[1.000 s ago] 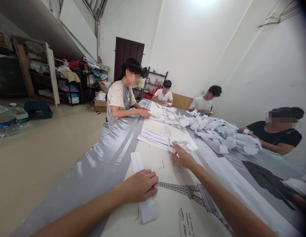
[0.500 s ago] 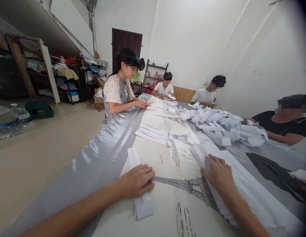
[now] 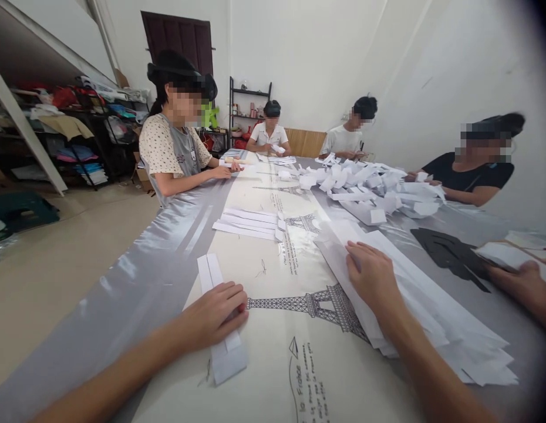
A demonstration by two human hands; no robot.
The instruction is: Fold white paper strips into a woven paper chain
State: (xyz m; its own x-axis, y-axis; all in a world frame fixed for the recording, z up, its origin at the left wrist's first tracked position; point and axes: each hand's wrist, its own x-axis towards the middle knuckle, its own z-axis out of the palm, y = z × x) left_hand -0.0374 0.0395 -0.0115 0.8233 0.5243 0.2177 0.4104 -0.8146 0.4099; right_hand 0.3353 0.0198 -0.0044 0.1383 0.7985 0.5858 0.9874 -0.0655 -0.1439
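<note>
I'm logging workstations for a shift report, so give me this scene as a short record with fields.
Left hand: on a folded white paper strip
Right hand: over a stack of white paper sheets; grip unclear
Work surface: Eiffel Tower-print runner on grey cloth
Beyond left hand: row of white paper strips
Beyond right hand: heap of white paper pieces
Co-workers: four people, plus another person's hand at right edge

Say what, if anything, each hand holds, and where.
Left hand covers a folded white paper strip at its middle; right hand touches long white paper sheets near their far end; actual grip unclear.
</note>
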